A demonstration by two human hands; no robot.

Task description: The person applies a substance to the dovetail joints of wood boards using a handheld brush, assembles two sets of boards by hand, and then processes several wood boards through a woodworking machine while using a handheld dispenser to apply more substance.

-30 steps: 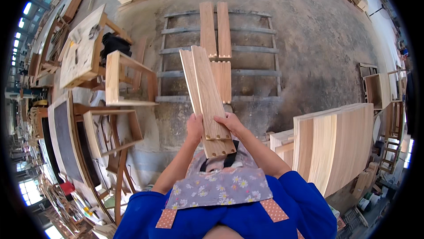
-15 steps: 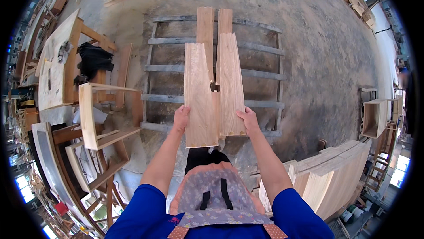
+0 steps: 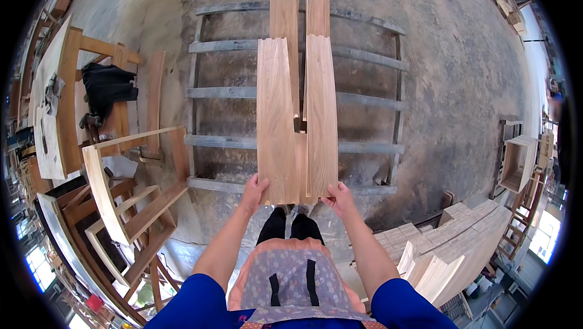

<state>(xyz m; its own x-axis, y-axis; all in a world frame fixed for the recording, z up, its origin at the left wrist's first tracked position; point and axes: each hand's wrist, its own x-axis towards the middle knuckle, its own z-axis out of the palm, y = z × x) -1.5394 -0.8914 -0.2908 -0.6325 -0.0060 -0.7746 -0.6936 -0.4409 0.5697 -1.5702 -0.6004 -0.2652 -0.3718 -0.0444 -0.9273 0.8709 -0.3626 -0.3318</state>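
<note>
Two wooden planks reach away from me side by side, with a narrow gap between them. My left hand (image 3: pixel 255 191) is closed on the near outer edge of the left plank (image 3: pixel 276 116). At the near end of the right plank (image 3: pixel 321 116), my right hand (image 3: pixel 338 199) grips the outer corner. Beneath them, a far left board (image 3: pixel 283 10) and a far right board (image 3: pixel 317 12) stick out beyond their ends. More wood (image 3: pixel 300 165) shows through the gap. Whether the held planks touch the boards below, I cannot tell.
Under the boards lies a grey slatted metal frame (image 3: pixel 228 92) on the concrete floor. To the left are an open wooden frame (image 3: pixel 106 195) and a workbench (image 3: pixel 54 110) with dark cloth (image 3: pixel 108 83). Stacked timber (image 3: pixel 467 241) stands at the near right.
Both hands have moved nearer my body with the two planks. The planks now lie closer to parallel, their near ends almost level. My view has shifted, showing more of my legs.
</note>
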